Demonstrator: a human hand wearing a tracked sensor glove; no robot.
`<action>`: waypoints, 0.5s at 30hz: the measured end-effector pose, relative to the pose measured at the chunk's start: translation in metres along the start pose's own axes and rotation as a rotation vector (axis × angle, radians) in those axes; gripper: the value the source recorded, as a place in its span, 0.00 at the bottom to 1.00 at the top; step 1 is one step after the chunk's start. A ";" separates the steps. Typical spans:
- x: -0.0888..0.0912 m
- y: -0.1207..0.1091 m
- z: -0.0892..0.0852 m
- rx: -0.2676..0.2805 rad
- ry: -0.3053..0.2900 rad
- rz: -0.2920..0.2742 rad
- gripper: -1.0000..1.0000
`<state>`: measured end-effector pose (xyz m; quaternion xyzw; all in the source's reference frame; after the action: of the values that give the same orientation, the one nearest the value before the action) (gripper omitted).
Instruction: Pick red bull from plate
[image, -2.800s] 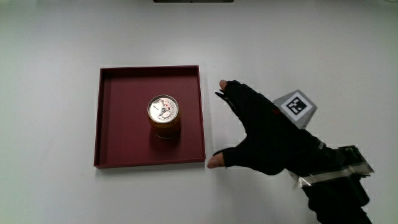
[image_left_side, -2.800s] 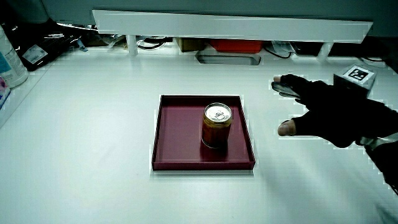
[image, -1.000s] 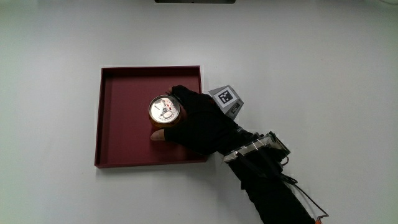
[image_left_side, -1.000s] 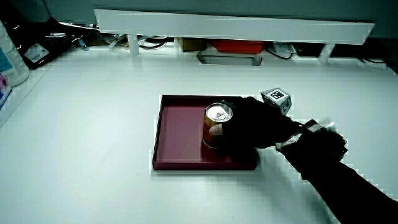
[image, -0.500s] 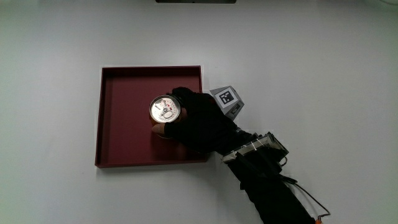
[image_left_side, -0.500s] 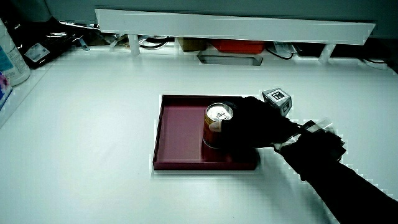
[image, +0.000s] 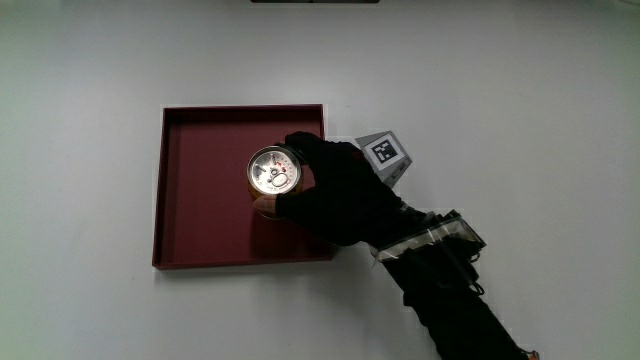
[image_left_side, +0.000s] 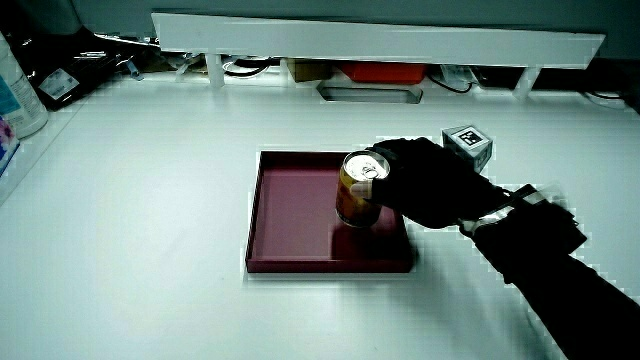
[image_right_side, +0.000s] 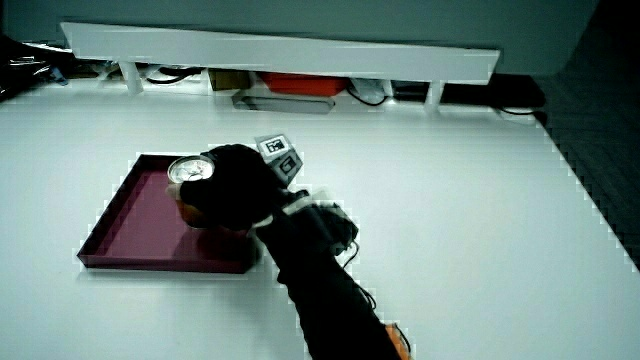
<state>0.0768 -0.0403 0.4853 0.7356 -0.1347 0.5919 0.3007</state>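
White table (image: 520, 90), low partition (image_left_side: 380, 45) at its edge. Fingers (image: 300, 150) wrapped tight round can (image: 274, 172); hand (image: 345, 195) over plate (image: 200, 190). Vs 0.5 s ago: can lifted, base now clear of plate floor in a side view (image_left_side: 356, 190). Pick approx. done; needs carrying off.

Hands (image: 335, 190) – gloved fingers (image_left_side: 385, 160) curled round can (image: 274, 172), thumb nearer person – forearm (image: 455, 290) angled twd person.

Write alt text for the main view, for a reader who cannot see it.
A black-gloved hand grips an upright Red Bull can over a square dark red plate on a white table. A small patterned cube sits on the glove's back, and the forearm reaches toward the person.
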 end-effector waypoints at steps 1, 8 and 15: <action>-0.006 -0.003 0.002 -0.007 0.008 0.005 1.00; -0.036 -0.027 0.018 -0.014 -0.068 0.048 1.00; -0.051 -0.058 0.029 -0.015 -0.312 0.000 1.00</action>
<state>0.1183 -0.0204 0.4165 0.8164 -0.1843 0.4694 0.2814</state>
